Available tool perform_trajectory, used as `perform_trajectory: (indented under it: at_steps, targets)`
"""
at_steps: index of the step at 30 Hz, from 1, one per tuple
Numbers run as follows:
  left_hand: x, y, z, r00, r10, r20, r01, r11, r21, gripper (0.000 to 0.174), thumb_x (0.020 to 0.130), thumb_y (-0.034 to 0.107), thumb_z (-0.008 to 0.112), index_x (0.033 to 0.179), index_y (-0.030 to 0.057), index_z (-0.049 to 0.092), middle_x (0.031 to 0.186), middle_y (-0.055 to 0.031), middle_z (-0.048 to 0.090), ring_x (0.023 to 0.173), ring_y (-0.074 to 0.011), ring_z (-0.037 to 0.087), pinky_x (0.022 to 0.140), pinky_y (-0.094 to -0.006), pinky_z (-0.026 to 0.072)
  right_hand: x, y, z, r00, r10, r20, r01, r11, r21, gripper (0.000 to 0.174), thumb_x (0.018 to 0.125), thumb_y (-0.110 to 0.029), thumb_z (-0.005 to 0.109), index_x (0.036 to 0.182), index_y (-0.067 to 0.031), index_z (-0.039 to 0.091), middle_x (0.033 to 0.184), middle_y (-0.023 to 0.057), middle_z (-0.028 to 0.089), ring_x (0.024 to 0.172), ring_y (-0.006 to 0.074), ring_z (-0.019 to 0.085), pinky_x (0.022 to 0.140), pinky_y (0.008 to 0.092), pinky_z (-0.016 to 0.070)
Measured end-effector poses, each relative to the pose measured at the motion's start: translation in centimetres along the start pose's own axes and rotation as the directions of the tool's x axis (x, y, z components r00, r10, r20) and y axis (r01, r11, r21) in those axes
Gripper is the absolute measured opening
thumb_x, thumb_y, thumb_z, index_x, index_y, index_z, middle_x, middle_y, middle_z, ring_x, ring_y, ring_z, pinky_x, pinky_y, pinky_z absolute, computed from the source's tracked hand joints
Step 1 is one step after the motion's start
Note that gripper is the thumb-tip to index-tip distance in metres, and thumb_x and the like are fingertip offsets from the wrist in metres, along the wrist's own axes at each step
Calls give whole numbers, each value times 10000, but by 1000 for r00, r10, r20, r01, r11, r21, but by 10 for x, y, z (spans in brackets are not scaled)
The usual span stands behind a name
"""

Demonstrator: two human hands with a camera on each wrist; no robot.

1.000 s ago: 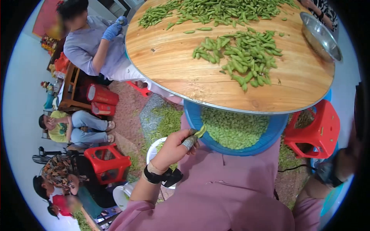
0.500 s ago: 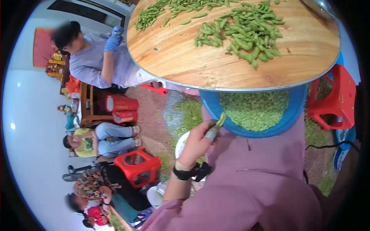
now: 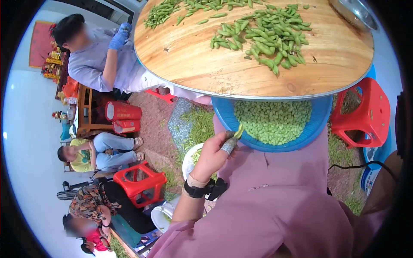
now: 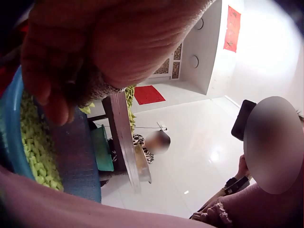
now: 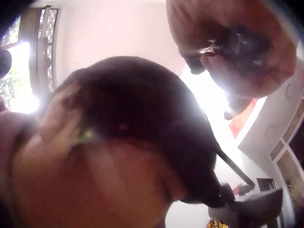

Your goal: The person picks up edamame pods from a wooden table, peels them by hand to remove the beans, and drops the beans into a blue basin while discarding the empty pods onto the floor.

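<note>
In the head view my left hand (image 3: 214, 155) pinches a green pod (image 3: 239, 130) between thumb and fingers, which wear grey coverings. The pod is at the near left rim of a blue basin (image 3: 223, 129) of shelled green beans (image 3: 275, 124). In the left wrist view the same hand (image 4: 95, 52) hangs above the basin (image 4: 15, 128). My right hand (image 5: 237, 45) is raised beside a dark-haired head (image 5: 137, 99) in the right wrist view, its fingers bent; a dark patch covers part of the palm, and whether it holds anything is unclear.
A round wooden table (image 3: 180, 64) bears piled pods (image 3: 275, 38) and a metal bowl (image 3: 355, 13). Red stools (image 3: 363, 114) stand right and left. A white bucket (image 3: 162, 217) is at lower left. People sit along the left, one wearing blue gloves (image 3: 119, 36).
The head view has shifted, moving the table and basin up in the picture. The right forearm and wristband at the right edge have left their earlier place. My left hand still pinches the pod.
</note>
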State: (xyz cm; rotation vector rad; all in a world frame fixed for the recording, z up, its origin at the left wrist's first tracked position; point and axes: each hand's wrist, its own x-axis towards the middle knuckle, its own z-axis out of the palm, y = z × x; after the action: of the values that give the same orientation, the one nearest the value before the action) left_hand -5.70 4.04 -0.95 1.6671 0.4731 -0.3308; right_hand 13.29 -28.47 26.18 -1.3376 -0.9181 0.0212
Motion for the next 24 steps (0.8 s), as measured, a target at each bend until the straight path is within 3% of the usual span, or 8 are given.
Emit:
perform_trajectory:
  at_steps: [6,12,14,18,19,20,22,24]
  targets:
    - [-1,2,4,1000,23,0,-23,999,32,192,950,106,499,1076,-12,583,824,-31,634,699,-87,591,634,-234,483,7,15,4,999,-32,-13,30,991,-132,59,781,-49,652,839,-49,641,791,24,634,696,99,610,620,257,517]
    - [0,2,5,999,17,39,-19,999,50,174,939,97,505,1035,-10,604,796,-18,621,686,-80,562,628,-227,464,48,16,7,971,-228,75,240,920,-309,67,808,-79,644,865,-46,654,800,25,647,717,96,613,641,255,509]
    - [-4,14,8,1000,-16,-8,17,994,104,176,934,89,510,1047,1,613,798,-10,624,688,-79,557,630,-229,459,55,22,10,956,-288,64,292,893,-343,74,817,-89,641,874,-44,659,802,25,651,724,95,614,648,255,506]
    - [2,-8,2,997,75,0,-75,991,114,250,899,107,557,1122,10,616,837,-62,654,726,-115,596,662,-274,492,62,33,12,903,-431,7,389,809,-440,93,835,-109,635,892,-42,667,808,25,660,738,93,616,662,254,500]
    - [2,-5,4,999,41,-22,-39,995,96,203,896,52,549,1082,1,612,817,-18,637,740,-91,595,675,-249,489,59,38,12,900,-436,3,386,794,-470,98,840,-114,634,896,-42,669,809,26,662,742,93,617,666,254,499]
    - [7,-8,2,1000,21,0,-21,996,89,203,896,52,549,1082,1,612,817,-18,637,740,-91,595,675,-249,489,55,47,11,911,-412,-5,356,794,-493,103,845,-118,632,901,-41,672,811,26,664,745,92,617,670,254,498]
    - [5,-17,-1,986,157,-54,-133,943,304,193,887,43,550,1062,-7,612,804,-31,640,743,-99,605,682,-246,492,35,70,20,962,-273,-26,223,835,-504,114,854,-128,629,909,-40,676,814,26,668,752,91,618,677,253,495]
    - [-3,3,2,990,139,-5,-130,937,323,172,883,44,545,1030,-17,612,789,-41,643,714,-107,609,651,-247,487,-6,94,31,999,-22,-39,0,863,-506,126,863,-138,626,918,-39,680,816,26,673,759,90,619,684,253,492]
